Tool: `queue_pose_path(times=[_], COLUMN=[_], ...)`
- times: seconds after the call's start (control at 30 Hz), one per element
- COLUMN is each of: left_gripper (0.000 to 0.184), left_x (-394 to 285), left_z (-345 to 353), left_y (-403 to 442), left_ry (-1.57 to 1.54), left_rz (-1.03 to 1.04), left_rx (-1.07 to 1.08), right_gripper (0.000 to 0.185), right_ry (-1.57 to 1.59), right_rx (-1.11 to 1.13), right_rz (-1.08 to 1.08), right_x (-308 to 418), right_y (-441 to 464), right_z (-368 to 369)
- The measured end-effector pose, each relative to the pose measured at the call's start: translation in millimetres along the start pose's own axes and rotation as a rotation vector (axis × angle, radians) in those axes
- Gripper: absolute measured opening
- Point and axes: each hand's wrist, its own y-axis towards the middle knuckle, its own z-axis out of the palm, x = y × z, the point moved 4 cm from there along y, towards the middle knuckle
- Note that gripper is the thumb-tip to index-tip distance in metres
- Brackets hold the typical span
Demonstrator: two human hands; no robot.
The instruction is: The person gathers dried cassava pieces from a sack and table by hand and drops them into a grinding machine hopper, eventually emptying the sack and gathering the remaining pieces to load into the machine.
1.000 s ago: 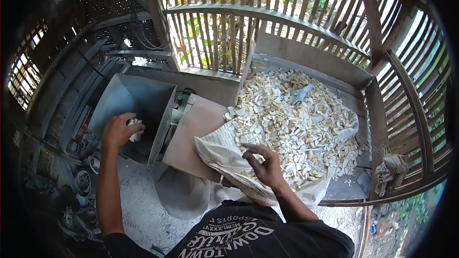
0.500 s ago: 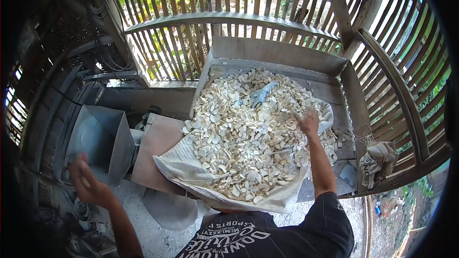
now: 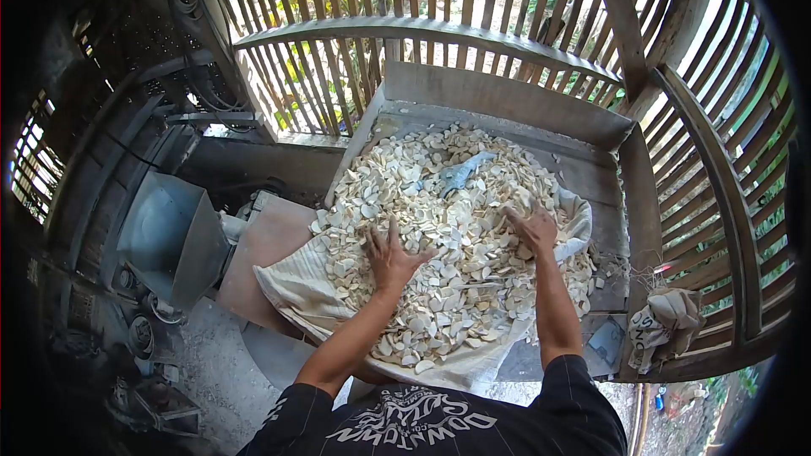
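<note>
A large heap of pale, dried slices (image 3: 448,262), like sliced root chips, lies on a white woven sack (image 3: 296,279) spread in a wooden tray. My left hand (image 3: 393,260) is over the left part of the heap, fingers spread, with nothing seen in it. On the right side of the heap, my right hand (image 3: 534,228) reaches down with its fingers apart, the tips against the slices. A light blue piece of plastic or cloth (image 3: 463,174) lies on the slices, beyond and between both hands.
A metal hopper (image 3: 169,236) stands to the left, beside a flat brownish board (image 3: 266,257). Wooden walls (image 3: 507,105) edge the tray at back and right. A crumpled sack (image 3: 667,321) sits at the right corner. Slatted walls (image 3: 439,29) surround the space.
My left hand has moved right, from beside the hopper to over the slices. My right hand has shifted slightly left and down onto the heap. The view has moved a little.
</note>
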Motion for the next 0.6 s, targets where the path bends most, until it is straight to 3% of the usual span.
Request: queue_pose_path(times=[0.2,0.27,0.3,0.33,0.37,0.43,0.53,0.6], left_gripper=[0.119,0.119,0.118,0.118,0.118,0.118,0.127,0.134], left_x=[-30.9,-27.7,-25.5,-26.0,-23.2,-15.2,-2.0,6.8], left_z=[6.0,10.5,12.1,9.0,4.3,-12.2,-32.3,-36.9], left_y=[4.3,3.1,4.1,2.9,2.2,0.6,-10.0,-14.8], left_ry=[-0.229,-0.29,-0.318,-0.298,-0.363,-0.49,-0.471,-0.4], left_rz=[0.075,0.082,0.089,0.091,0.116,0.162,0.182,0.189], left_rx=[-0.011,0.047,0.077,0.113,0.108,0.103,0.062,0.078], right_gripper=[0.103,0.105,0.107,0.109,0.109,0.108,0.106,0.113], right_ry=[0.093,0.159,0.126,0.207,0.202,0.351,0.532,0.366], right_rx=[0.111,0.098,0.213,0.154,0.443,0.282,0.394,0.286], right_rz=[-0.192,-0.298,-0.288,-0.342,-0.173,-0.331,-0.419,-0.491], right_x=[48.0,64.0,76.9,87.4,108.4,126.4,137.8,117.1], right_y=[-17.4,-24.2,-28.4,-40.6,-61.7,-79.5,-99.5,-91.3], right_z=[27.2,40.6,43.3,44.5,28.1,47.8,40.5,32.2])
